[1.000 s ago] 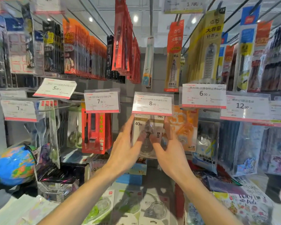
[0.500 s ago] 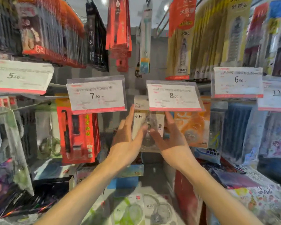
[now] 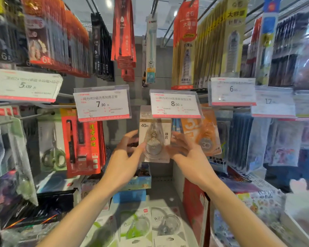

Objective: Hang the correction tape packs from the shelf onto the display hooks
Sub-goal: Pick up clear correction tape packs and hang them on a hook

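Observation:
A white and gold correction tape pack (image 3: 155, 138) marked 40m hangs upright just under the 8.00 price tag (image 3: 175, 104), which hides its top and the hook. My left hand (image 3: 125, 157) holds the pack's left edge, thumb in front and fingers behind. My right hand (image 3: 187, 155) touches its right edge with the fingers spread. More correction tape packs (image 3: 166, 223) lie flat on the shelf below, between my forearms, beside green-trimmed packs (image 3: 136, 227).
Red packs (image 3: 84, 145) hang to the left under the 7.90 tag (image 3: 102, 104), with scissors (image 3: 52, 148) further left. An orange pack (image 3: 202, 134) hangs close on the right. Pen packs crowd the hooks above. Boxes and stationery line the shelf sides.
The camera has come closer to the display. The pack sits higher under the 8.00 tag, and my fingers have spread out along its edges.

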`<state>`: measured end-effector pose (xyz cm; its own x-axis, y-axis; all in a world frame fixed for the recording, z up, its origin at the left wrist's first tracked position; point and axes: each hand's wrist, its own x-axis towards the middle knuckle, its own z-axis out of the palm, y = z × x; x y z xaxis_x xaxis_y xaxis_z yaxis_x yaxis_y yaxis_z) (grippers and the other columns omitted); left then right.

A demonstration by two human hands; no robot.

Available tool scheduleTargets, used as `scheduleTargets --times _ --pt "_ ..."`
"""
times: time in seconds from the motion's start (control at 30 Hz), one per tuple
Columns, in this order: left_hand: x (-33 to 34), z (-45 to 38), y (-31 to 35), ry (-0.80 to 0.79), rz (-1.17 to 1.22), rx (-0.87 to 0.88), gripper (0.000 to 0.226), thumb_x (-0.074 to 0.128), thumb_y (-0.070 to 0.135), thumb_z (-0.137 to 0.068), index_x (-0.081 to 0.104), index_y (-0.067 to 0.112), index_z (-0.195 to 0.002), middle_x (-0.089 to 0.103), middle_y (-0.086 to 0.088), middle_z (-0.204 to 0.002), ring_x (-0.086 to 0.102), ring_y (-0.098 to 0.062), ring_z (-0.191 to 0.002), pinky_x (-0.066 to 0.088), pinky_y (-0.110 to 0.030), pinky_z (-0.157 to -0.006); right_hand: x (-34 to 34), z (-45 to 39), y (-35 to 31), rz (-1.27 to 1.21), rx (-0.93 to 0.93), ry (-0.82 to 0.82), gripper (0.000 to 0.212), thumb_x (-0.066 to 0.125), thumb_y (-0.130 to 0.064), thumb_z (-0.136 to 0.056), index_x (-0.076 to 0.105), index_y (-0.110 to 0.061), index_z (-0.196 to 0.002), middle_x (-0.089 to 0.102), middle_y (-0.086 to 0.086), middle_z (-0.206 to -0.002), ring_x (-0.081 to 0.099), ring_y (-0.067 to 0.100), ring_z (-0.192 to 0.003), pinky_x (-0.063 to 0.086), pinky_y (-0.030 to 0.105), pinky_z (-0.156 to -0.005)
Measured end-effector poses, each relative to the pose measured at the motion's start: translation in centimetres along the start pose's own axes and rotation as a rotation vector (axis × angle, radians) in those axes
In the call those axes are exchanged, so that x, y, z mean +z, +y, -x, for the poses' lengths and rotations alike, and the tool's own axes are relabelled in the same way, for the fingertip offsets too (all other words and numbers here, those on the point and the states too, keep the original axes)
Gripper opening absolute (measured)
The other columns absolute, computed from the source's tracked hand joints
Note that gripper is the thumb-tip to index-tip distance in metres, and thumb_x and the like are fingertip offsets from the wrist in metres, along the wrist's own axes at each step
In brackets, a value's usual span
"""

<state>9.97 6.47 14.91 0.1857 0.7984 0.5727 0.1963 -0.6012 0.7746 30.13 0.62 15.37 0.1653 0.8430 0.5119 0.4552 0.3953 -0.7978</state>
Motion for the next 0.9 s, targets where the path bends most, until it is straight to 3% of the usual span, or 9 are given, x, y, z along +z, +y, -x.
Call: scheduleTargets --times 0.07,0.17,0.23,0.3,0.4,0.53,0.6,0.7,0.9 --pt "-0.5 1.6 0.2 0.035 -0.012 -0.019 0.036 0.060 0.036 -0.100 0.049 0.039 -0.134 0.065 0.016 -0.126 0.066 0.003 -0.102 0.057 -0.020 -0.075 -0.8 1.6 -0.3 -0.023 0.024 -0.014 0.047 0.065 -0.018 -0.099 0.055 -0.031 -0.143 0.068 -0.019 -0.129 0.066 -0.001 -0.119 0.055 0.030 -0.105" --pt "-1.2 4.7 0.5 0.106 0.020 -0.069 0.024 0.061 0.034 -0.100 0.057 0.041 -0.123 0.069 0.018 -0.110 0.068 0.001 -0.102 0.055 -0.035 -0.096 -1.9 4.1 -0.5 -0.172 0.076 0.004 0.030 0.068 -0.022 -0.100 0.065 -0.027 -0.129 0.075 -0.007 -0.119 0.073 0.004 -0.105 0.062 0.033 -0.094" --pt "-1.4 7.1 0.6 0.131 0.059 -0.106 0.019 0.061 0.033 -0.100 0.060 0.039 -0.118 0.072 0.017 -0.101 0.071 -0.004 -0.095 0.057 -0.038 -0.090 -2.6 5.6 -0.5 -0.255 0.107 0.008 0.020 0.069 -0.018 -0.100 0.069 -0.023 -0.119 0.078 0.004 -0.108 0.078 0.011 -0.091 0.065 0.029 -0.082" --pt "-1.3 9.5 0.5 0.169 0.094 -0.122 0.018 0.062 0.028 -0.100 0.063 0.031 -0.117 0.073 0.011 -0.100 0.073 -0.007 -0.091 0.059 -0.029 -0.079 -3.3 7.0 -0.4 -0.354 0.142 0.006 0.014 0.069 -0.013 -0.099 0.071 -0.017 -0.113 0.080 0.010 -0.099 0.078 0.015 -0.078 0.063 0.026 -0.071" --pt "-1.1 12.8 -0.2 0.231 0.152 -0.168 0.018 0.063 0.018 -0.099 0.065 0.021 -0.117 0.071 -0.006 -0.108 0.074 -0.006 -0.082 0.055 -0.014 -0.065 -3.9 9.0 -0.1 -0.437 0.157 -0.012 0.012 0.067 -0.010 -0.099 0.072 -0.013 -0.110 0.080 0.005 -0.085 0.073 0.013 -0.066 0.059 0.021 -0.061" --pt "-1.6 16.6 -2.0 0.229 0.185 -0.242 0.019 0.067 0.017 -0.097 0.067 0.030 -0.111 0.074 -0.005 -0.098 0.076 -0.016 -0.076 0.057 -0.021 -0.064 -3.7 11.4 0.1 -0.433 0.180 -0.013 0.013 0.067 -0.013 -0.099 0.074 -0.016 -0.109 0.080 0.008 -0.087 0.072 0.016 -0.068 0.057 0.022 -0.059" --pt "-1.6 18.3 -3.2 0.173 0.126 -0.264 0.025 0.068 0.018 -0.097 0.066 0.041 -0.107 0.074 0.003 -0.095 0.075 -0.014 -0.078 0.058 -0.024 -0.069 -3.3 12.5 0.1 -0.429 0.214 -0.003 0.013 0.068 -0.014 -0.099 0.077 -0.020 -0.106 0.080 0.010 -0.089 0.072 0.016 -0.068 0.056 0.022 -0.059" --pt "-1.1 20.2 -5.5 0.009 0.019 -0.345 0.029 0.072 0.022 -0.093 0.062 0.041 -0.110 0.072 0.005 -0.098 0.071 -0.003 -0.085 0.059 -0.034 -0.083 -1.9 14.0 -0.1 -0.402 0.259 0.040 0.013 0.068 -0.013 -0.099 0.076 -0.016 -0.108 0.079 0.010 -0.087 0.071 0.016 -0.068 0.056 0.022 -0.059" --pt "-0.5 21.1 -8.2 -0.313 -0.279 -0.322 0.043 0.076 0.050 -0.083 0.055 0.038 -0.120 0.045 0.015 -0.122 0.047 0.000 -0.117 0.038 -0.021 -0.104 3.3 17.1 0.8 -0.306 0.376 0.131 0.012 0.065 -0.004 -0.099 0.072 -0.008 -0.107 0.077 0.000 -0.074 0.068 0.009 -0.059 0.055 0.019 -0.054"
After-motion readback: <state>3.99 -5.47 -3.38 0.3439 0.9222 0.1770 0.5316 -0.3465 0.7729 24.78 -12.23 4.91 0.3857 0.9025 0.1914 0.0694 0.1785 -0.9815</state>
